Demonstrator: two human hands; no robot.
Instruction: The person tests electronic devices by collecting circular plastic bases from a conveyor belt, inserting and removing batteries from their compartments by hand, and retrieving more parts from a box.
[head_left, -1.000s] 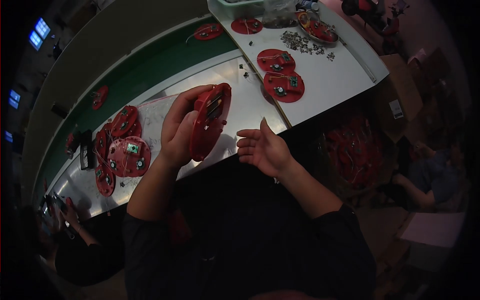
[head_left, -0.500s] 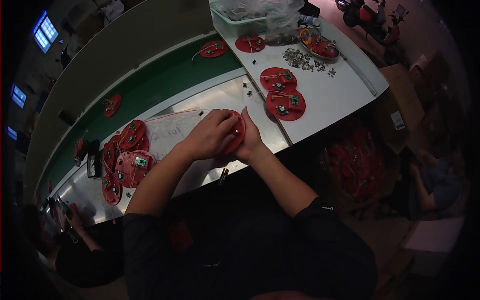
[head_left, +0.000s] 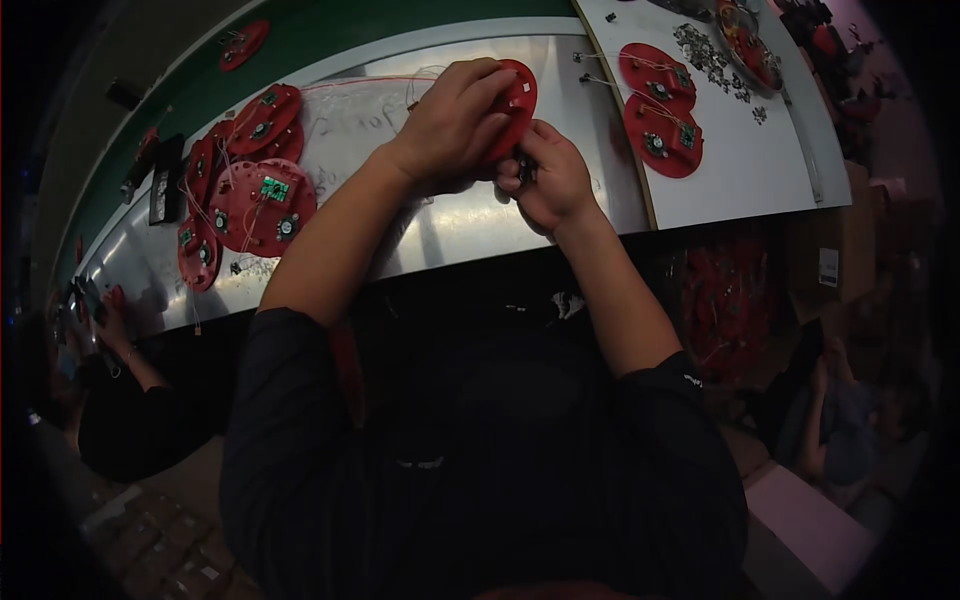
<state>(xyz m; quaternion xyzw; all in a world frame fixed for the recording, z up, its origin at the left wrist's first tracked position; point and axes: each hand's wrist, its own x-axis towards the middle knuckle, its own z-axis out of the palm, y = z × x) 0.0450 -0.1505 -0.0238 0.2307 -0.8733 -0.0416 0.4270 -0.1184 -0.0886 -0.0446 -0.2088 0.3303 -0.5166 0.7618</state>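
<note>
My left hand [head_left: 452, 122] is closed over a round red plastic disc [head_left: 518, 108], holding it tilted above the metal worktop [head_left: 440, 235]. A small pale square shows on the disc's upper part. Just below the disc's lower right edge, my right hand [head_left: 560, 180] has its fingers curled in a pinch. Something small and dark [head_left: 526, 168] shows at those fingertips, too small to name. To the left lies a group of red discs [head_left: 240, 200] fitted with green circuit boards, small round parts and thin wires.
Two more wired discs [head_left: 664, 135] lie on the white table [head_left: 740, 185] at right, near a scatter of small metal parts [head_left: 705, 60]. A black box [head_left: 166, 193] stands at left. A co-worker's hand [head_left: 112, 325] is at far left; another person [head_left: 850, 410] sits at right.
My view has shifted, so the bench appears higher. My right hand has come away from under the disc to its lower edge, fingers now pinched. My left hand still holds the disc.
</note>
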